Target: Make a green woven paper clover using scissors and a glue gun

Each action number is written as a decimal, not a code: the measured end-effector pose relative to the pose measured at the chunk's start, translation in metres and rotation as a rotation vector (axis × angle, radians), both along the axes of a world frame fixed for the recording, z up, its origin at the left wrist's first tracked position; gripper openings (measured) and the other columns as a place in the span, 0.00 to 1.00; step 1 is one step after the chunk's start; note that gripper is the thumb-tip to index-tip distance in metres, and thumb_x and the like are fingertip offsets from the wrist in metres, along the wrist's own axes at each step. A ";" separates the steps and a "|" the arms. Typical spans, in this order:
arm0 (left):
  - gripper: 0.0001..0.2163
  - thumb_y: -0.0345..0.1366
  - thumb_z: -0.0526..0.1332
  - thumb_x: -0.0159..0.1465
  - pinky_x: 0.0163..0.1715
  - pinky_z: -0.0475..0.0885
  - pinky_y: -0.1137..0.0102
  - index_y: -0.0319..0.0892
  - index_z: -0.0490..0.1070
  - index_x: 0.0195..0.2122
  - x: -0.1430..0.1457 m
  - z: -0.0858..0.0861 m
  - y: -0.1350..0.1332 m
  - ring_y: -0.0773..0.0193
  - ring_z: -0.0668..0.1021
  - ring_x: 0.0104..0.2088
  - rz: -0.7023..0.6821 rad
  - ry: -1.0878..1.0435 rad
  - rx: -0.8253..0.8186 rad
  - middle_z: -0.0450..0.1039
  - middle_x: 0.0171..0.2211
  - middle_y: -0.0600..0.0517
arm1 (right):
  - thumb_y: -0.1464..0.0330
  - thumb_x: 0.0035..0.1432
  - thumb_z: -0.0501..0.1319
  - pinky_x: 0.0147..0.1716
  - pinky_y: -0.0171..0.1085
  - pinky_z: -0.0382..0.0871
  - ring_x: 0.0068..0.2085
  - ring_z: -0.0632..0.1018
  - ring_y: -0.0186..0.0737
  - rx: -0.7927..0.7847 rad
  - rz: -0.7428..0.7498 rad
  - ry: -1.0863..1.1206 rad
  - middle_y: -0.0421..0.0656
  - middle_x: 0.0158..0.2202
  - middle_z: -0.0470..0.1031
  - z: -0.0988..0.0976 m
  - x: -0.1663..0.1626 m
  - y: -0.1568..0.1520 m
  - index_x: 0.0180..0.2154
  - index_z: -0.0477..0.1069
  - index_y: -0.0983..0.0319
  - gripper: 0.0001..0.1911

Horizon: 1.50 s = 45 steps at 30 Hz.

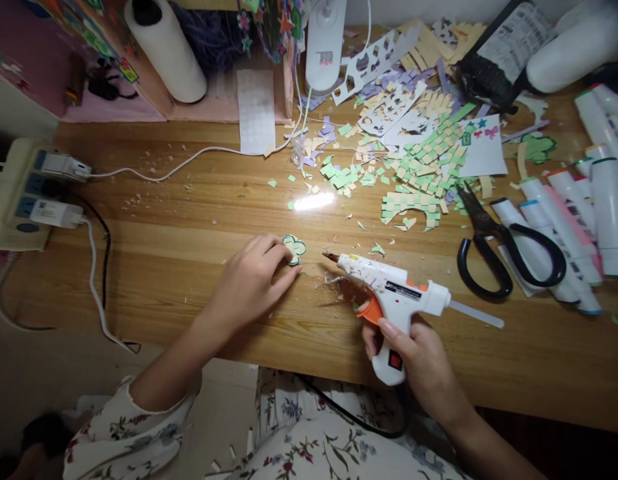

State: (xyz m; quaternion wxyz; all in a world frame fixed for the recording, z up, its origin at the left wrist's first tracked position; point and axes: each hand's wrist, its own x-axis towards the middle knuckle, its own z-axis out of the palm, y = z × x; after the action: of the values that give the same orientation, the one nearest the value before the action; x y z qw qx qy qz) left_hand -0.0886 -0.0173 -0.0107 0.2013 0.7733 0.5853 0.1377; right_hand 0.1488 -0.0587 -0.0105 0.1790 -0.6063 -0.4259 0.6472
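My right hand [413, 347] is wrapped round the handle of a white hot glue gun [396, 287], with fingers at its orange trigger. Its brown nozzle points left, and a clear glue stick [476, 315] sticks out of the back. Just left of the nozzle, a small green-and-cream paper flower [295, 249] with a dark outline lies on the table. The fingers of my left hand [256, 273] are closed at its left edge and hide part of it. Thin strings of glue [333, 280] hang below the nozzle.
Black-handled scissors [503, 243] and several markers [563, 227] lie at the right. Woven paper scraps [429, 157] cover the back of the wooden table [163, 227]. At the left edge stands a power strip [13, 200] with plugged-in cables. A white cable [183, 162] crosses the back left.
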 end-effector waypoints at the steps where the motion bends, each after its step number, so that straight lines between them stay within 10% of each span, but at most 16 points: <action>1: 0.06 0.36 0.58 0.63 0.39 0.68 0.66 0.39 0.69 0.36 0.001 0.000 0.000 0.59 0.72 0.39 0.005 0.025 0.010 0.70 0.37 0.48 | 0.52 0.57 0.52 0.22 0.34 0.57 0.21 0.64 0.34 0.005 0.011 -0.006 0.39 0.18 0.64 -0.001 0.001 0.000 0.18 0.64 0.62 0.24; 45: 0.02 0.32 0.59 0.62 0.38 0.67 0.66 0.40 0.70 0.33 0.016 0.002 -0.002 0.60 0.73 0.38 0.180 0.016 -0.018 0.71 0.34 0.50 | 0.52 0.58 0.50 0.23 0.34 0.61 0.23 0.67 0.36 0.042 0.082 0.018 0.40 0.19 0.65 -0.002 0.001 0.000 0.19 0.64 0.61 0.24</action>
State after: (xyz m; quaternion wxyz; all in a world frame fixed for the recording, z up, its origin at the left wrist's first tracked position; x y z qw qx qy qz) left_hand -0.0727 -0.0197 -0.0084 0.1904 0.7169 0.6550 0.1440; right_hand 0.1495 -0.0584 -0.0126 0.1689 -0.5785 -0.4624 0.6504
